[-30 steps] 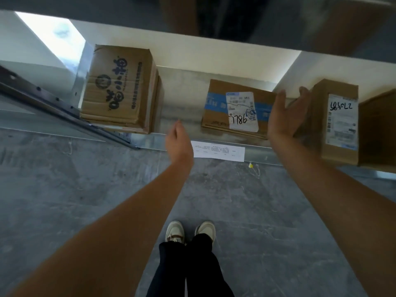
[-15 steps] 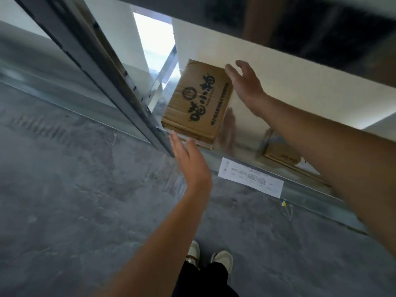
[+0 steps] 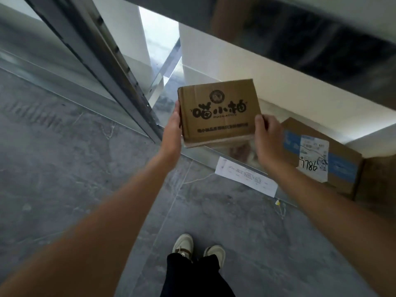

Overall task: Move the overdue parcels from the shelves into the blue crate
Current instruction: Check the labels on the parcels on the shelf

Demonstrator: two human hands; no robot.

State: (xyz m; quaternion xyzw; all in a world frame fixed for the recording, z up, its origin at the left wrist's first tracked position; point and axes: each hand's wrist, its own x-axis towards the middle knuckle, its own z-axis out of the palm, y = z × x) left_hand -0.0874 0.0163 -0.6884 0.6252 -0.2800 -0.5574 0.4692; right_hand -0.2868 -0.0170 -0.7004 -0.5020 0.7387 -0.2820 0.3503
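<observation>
A brown cardboard parcel [image 3: 218,113] with black printed characters on top is held between both my hands just above the front edge of the low metal shelf [image 3: 199,154]. My left hand [image 3: 173,130] grips its left side. My right hand [image 3: 269,140] grips its right side, thumb on top. A second parcel [image 3: 321,155] with a blue stripe and a white label marked 7786 lies on the shelf to the right. The blue crate is not in view.
A grey metal upright [image 3: 111,67] of the rack slants down to the left of the parcel. A white paper label [image 3: 246,179] hangs on the shelf's front edge. Another brown box [image 3: 379,179] shows at the far right. The shelf above [image 3: 300,33] overhangs. My shoes [image 3: 198,249] stand on grey floor.
My hands reached from the middle of the shelf to the printed parcel at the left, closed on its sides and lifted it toward the shelf's front edge.
</observation>
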